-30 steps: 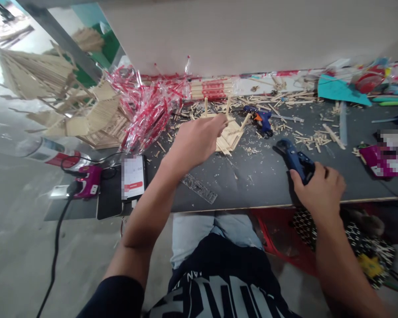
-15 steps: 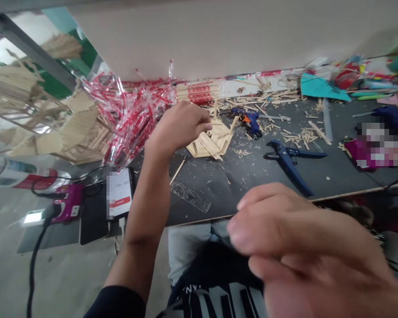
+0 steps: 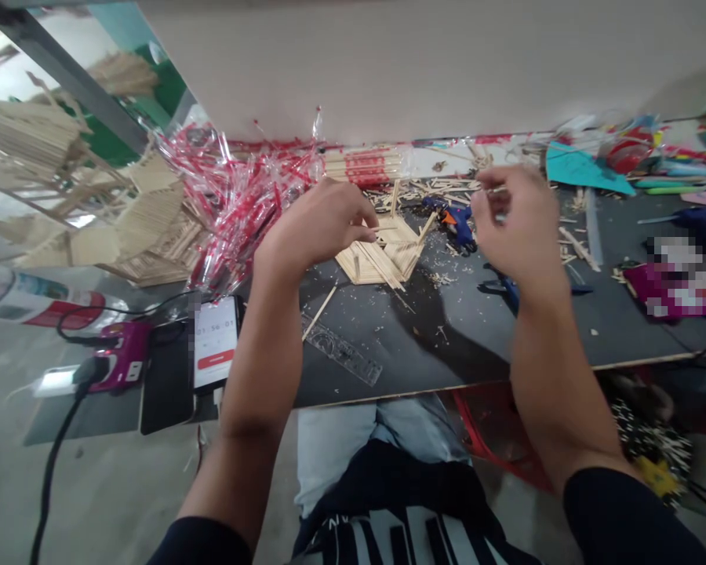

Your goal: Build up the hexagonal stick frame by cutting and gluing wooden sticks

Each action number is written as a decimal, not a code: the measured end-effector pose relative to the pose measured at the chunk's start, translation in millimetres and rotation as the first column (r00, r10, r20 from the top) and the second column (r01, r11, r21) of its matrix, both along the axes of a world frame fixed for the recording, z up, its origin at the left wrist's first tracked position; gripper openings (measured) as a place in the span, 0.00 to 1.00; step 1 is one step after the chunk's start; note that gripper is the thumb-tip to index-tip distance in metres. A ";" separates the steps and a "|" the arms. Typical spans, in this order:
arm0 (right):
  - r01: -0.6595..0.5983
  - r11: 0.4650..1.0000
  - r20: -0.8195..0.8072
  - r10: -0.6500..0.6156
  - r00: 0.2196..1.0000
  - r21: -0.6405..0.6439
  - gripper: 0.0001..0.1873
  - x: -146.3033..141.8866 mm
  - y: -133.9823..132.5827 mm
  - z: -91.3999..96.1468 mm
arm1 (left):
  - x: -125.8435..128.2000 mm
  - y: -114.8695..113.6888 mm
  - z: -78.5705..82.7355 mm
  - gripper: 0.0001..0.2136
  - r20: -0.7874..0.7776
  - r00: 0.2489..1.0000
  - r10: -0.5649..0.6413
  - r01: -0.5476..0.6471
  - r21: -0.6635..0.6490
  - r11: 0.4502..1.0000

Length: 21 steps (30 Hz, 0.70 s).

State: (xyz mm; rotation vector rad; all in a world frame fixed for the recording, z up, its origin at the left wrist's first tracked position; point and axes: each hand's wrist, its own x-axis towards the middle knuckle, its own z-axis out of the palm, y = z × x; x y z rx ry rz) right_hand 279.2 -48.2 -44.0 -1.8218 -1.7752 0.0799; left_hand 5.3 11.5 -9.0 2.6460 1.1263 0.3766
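Note:
My left hand [image 3: 321, 227] is closed, its fingertips pinching the edge of a small structure of wooden sticks [image 3: 388, 255] that lies on the dark worktop [image 3: 447, 345]. My right hand [image 3: 514, 227] hovers over the table to the right of the structure, fingers curled and pinched near a small stick that is blurred by motion. Blue cutters [image 3: 509, 289] lie on the worktop, mostly hidden under my right wrist. A blue glue gun [image 3: 456, 220] rests between my hands, just behind the stick structure.
A pile of red-and-clear wrappers [image 3: 241, 196] and stacked stick models [image 3: 141, 227] fill the left. A phone [image 3: 215, 344], a clear ruler [image 3: 344, 351] and a purple charger [image 3: 121, 362] lie near the front edge. Loose sticks [image 3: 447, 187] and coloured clutter [image 3: 588, 166] line the back wall.
My right hand let go of the blue cutters, rose close to the camera, then moved out over the table beside the glue gun. My left hand stayed at the stick structure.

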 end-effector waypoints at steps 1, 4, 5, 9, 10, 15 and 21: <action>0.077 0.994 0.020 -0.075 0.997 -0.082 0.14 6.3 20.6 -10.9 | 0.4 1.1 -2.3 0.09 0.005 1.000 -0.013 0.013 0.001 1.000; 0.242 0.952 0.036 -0.239 0.970 -0.187 0.11 22.6 70.0 -59.1 | 3.7 3.1 -7.9 0.09 0.006 1.000 0.004 -0.004 0.001 1.000; 0.263 0.949 0.006 -0.266 0.964 -0.177 0.14 26.2 80.8 -76.4 | 5.3 3.7 -9.5 0.08 0.003 1.000 0.018 -0.018 -0.003 1.000; 0.223 0.969 -0.144 -0.236 0.961 -0.102 0.12 32.2 98.7 -120.8 | 10.4 7.6 -16.3 0.07 0.007 0.998 0.058 -0.058 -0.021 0.998; 0.225 0.969 -0.152 -0.238 0.959 -0.101 0.11 32.8 98.8 -123.5 | 11.0 9.0 -18.3 0.07 0.018 0.998 0.064 -0.064 -0.022 0.998; 0.247 0.959 -0.146 -0.267 0.953 -0.141 0.18 34.8 91.2 -113.0 | 11.8 14.5 -26.4 0.08 0.086 0.986 0.144 -0.145 0.004 0.989; 0.124 0.992 -0.422 -0.115 0.899 -0.006 0.27 26.4 82.1 -107.6 | 18.0 18.3 -32.1 0.08 0.227 0.960 0.162 -0.162 -0.018 0.987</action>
